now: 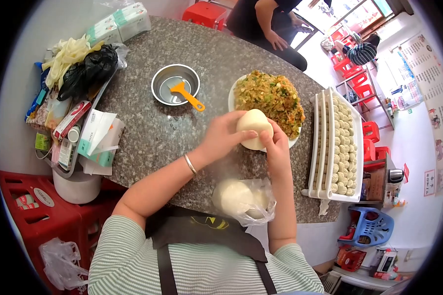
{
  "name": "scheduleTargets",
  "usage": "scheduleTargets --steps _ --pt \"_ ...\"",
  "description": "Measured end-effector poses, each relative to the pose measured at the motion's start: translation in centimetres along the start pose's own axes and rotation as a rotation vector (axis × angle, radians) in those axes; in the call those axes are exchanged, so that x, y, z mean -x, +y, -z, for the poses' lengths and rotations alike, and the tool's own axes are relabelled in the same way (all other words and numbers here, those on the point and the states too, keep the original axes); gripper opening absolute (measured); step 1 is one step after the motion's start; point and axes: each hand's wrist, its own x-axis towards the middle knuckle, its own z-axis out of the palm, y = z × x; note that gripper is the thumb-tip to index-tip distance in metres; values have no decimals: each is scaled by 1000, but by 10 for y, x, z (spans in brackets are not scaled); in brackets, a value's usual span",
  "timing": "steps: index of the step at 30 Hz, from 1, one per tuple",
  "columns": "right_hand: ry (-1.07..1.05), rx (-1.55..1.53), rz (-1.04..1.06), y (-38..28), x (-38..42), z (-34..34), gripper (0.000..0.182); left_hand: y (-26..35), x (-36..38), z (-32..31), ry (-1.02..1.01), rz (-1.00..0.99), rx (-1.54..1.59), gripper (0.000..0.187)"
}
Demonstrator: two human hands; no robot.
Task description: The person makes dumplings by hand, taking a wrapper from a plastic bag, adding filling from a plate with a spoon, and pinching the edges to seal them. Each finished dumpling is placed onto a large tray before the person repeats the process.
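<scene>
Between my two hands is a pale, round dumpling wrapper (254,123), held up over the near edge of the filling plate. My left hand (226,135), with a bangle on the wrist, grips its left side, thumb across the front. The fingers of my right hand (277,146) pinch its right edge. Just behind, a heap of chopped orange-and-green filling (270,101) covers most of a white plate (232,101). Closer to my apron, a pile of round wrappers (231,195) lies partly inside a clear plastic bag (263,209).
A steel bowl (158,89) with an orange-handled scraper (186,95) stands at the back left. Stacked white trays (320,147) of dumplings line the right edge. Bags, boxes and tissue packs (103,135) crowd the left. A person (268,29) sits beyond the table.
</scene>
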Motion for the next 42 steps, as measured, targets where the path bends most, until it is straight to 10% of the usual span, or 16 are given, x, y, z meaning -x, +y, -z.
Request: scheduleTargets --steps 42 --pt "90 432 71 -22 -5 -5 36 12 2 2 -61 4 -102 45"
